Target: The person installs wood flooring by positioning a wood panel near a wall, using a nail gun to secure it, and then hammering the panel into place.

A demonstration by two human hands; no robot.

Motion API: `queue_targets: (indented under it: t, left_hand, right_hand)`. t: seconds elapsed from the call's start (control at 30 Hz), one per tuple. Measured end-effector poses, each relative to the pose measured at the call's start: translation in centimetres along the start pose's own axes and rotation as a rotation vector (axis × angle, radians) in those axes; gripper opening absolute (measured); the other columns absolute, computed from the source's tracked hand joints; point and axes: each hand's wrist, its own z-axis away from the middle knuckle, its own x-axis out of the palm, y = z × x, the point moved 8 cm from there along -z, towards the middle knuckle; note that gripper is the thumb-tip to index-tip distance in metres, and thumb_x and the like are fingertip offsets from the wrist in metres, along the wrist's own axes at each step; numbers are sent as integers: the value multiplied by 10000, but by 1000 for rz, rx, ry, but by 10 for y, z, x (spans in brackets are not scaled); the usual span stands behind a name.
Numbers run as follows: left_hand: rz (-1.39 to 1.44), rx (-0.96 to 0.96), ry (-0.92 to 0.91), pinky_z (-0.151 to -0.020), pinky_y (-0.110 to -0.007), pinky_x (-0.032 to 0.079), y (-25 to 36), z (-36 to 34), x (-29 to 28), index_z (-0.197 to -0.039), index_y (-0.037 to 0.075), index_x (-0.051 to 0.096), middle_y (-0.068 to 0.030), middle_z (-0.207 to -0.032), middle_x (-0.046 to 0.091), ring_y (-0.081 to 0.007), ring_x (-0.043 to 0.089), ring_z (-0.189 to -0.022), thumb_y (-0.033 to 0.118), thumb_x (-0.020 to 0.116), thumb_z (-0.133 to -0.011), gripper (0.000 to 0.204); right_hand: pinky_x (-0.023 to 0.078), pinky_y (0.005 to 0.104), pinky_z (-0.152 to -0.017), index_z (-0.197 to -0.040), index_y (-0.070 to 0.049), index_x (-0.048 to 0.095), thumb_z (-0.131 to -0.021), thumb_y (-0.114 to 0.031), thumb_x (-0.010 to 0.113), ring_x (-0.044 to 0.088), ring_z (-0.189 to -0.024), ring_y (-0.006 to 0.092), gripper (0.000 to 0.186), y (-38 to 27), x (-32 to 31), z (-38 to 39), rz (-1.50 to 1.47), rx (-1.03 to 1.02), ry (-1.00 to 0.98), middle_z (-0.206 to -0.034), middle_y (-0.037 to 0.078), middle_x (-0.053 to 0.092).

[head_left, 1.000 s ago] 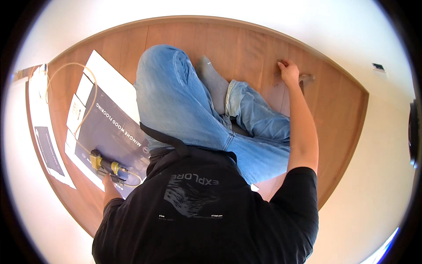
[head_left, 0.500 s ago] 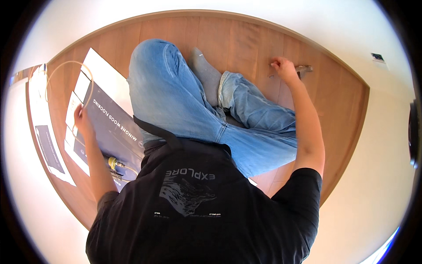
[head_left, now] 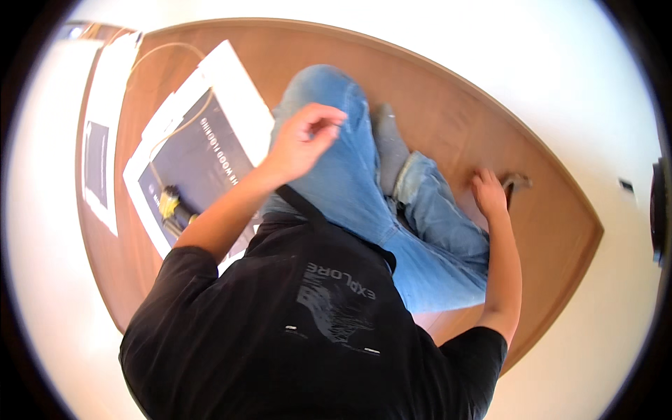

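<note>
I sit on a wooden floor (head_left: 448, 91) with my legs in blue jeans (head_left: 343, 175) folded in front of me. My left hand (head_left: 308, 136) hangs in the air above my left knee, fingers loosely curled; I cannot make out anything in it. My right hand (head_left: 488, 194) rests flat on the floor to the right of my legs. Its fingertips lie beside a small grey metal piece (head_left: 516, 183).
A flat dark box with a white border (head_left: 203, 150) lies on the floor at my left. A yellow-and-black tool (head_left: 170, 206) and a thin cable (head_left: 175, 129) lie on it. A long white panel (head_left: 98, 140) lies further left. Pale walls surround the floor.
My left hand has come up from the dark box to above my left knee. My right hand stays by the metal piece. The view has tilted.
</note>
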Motion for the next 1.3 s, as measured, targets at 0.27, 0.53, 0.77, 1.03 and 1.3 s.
queue_targets:
  t: [0.27, 0.53, 0.77, 1.03, 1.3]
  left_hand:
    - [-20, -49, -144, -800, -282, 517, -24, 5, 64, -1258, 66, 669, -33, -1056, 642, -104, 604, -906, 55, 677, -989, 269]
    - [68, -260, -373, -939, -332, 521, -43, -11, 130, -1255, 2, 659, -75, -1159, 705, -157, 650, -1027, 104, 666, -995, 279]
    - [832, -932, -136, -960, -377, 548, -95, -18, 181, -1164, 37, 666, -94, -1125, 706, -218, 681, -1079, 377, 560, -1089, 364]
    - [1045, -885, -55, -544, -249, 408, -85, -9, 117, -1016, 107, 613, 37, -800, 550, -94, 512, -667, 356, 531, -1118, 281]
    - [-819, -601, 572, -902, -535, 551, -131, 171, -267, -1154, 47, 722, -237, -1058, 731, -400, 709, -1031, 277, 529, -1026, 326]
  right_hand:
    - [555, 517, -778, -949, -71, 622, -964, -148, 643, 661, -892, 407, 81, 7, 29, -15, -7, 116, 42, -937, 181, 648]
    - [578, 496, -833, -962, -30, 692, -937, -202, 658, 712, -952, 416, 178, 22, 27, -4, -85, 586, 46, -1005, 232, 729]
    - [592, 392, -766, -935, -5, 751, -865, -179, 764, 760, -814, 280, 188, -95, -84, -59, -656, 600, 314, -887, 181, 770]
    - [559, 405, -998, -1186, -17, 727, -964, -101, 713, 704, -1137, 301, 238, -180, -174, -74, -561, 72, 531, -1297, 135, 714]
    - [495, 486, -1053, -1343, 86, 625, -946, -302, 747, 641, -1235, 455, 569, 191, 75, 141, -214, 729, -302, -1335, 290, 674]
